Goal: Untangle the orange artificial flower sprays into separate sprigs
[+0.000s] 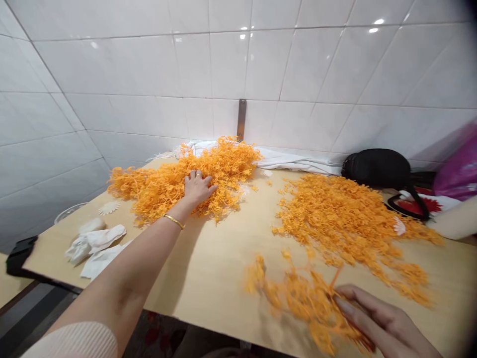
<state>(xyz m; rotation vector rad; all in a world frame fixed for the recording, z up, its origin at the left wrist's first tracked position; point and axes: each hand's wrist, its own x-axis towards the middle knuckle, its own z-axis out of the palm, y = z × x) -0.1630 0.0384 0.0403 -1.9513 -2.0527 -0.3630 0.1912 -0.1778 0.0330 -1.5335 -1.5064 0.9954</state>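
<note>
My left hand (pixel 198 188) rests on a tall heap of orange artificial sprigs (pixel 156 191), its fingers spread, with some fingertips sunk among the stems. At the lower right, my right hand (pixel 376 318) pinches a loose orange sprig (pixel 305 298) by its stem between thumb and fingers. This sprig is held just over the table and is blurred by motion. A second, flatter pile of orange sprigs (pixel 335 214) spreads over the right part of the table, beyond my right hand.
Crumpled white cloths (pixel 97 243) and a white petal-shaped piece (pixel 109 208) lie left on the wooden table (pixel 223 263). White fabric (pixel 290 160) runs along the tiled wall. A black bag (pixel 380 166), a purple item (pixel 458 159) and a pale roll (pixel 456 219) stand at right.
</note>
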